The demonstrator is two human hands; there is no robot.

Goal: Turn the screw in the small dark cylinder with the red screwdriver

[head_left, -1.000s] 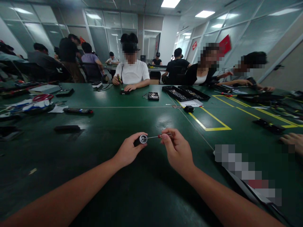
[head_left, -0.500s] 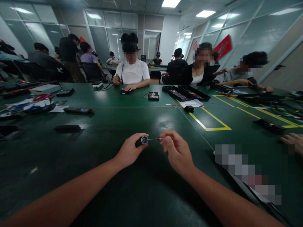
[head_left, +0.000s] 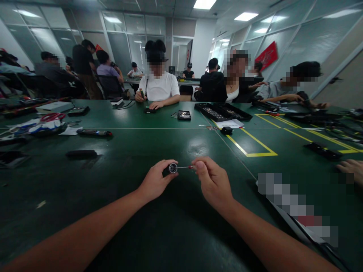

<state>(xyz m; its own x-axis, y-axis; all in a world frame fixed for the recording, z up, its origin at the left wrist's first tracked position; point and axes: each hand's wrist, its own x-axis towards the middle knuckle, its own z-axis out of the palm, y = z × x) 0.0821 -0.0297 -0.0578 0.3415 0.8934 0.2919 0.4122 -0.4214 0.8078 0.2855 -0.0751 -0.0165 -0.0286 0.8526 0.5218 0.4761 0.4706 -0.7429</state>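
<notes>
My left hand (head_left: pixel 155 178) is closed around a small dark cylinder (head_left: pixel 172 168) with a silvery ring-shaped end that faces me. Its fingers and thumb wrap the body, so most of the cylinder is hidden. In my right hand (head_left: pixel 212 177) is a small screwdriver (head_left: pixel 190 167) with a red handle, pinched between thumb and fingers. The thin metal shaft points left and reaches the cylinder's open end. Whether the tip sits inside the ring or only touches it, I cannot tell. Both hands are held above the green table (head_left: pixel 170 234).
To the left lie a black bar-shaped object (head_left: pixel 81 154), a pen-like tool (head_left: pixel 95 133) and gloves (head_left: pixel 47 126). Ahead are a small black block (head_left: pixel 226 130) and black parts trays (head_left: pixel 222 112). A co-worker's hand (head_left: pixel 350 169) rests at right, by a blurred sheet (head_left: pixel 297 211). Several people sit around.
My right hand has shifted very slightly, its fingers turning a little on the screwdriver handle. My left hand and the cylinder stay almost in place.
</notes>
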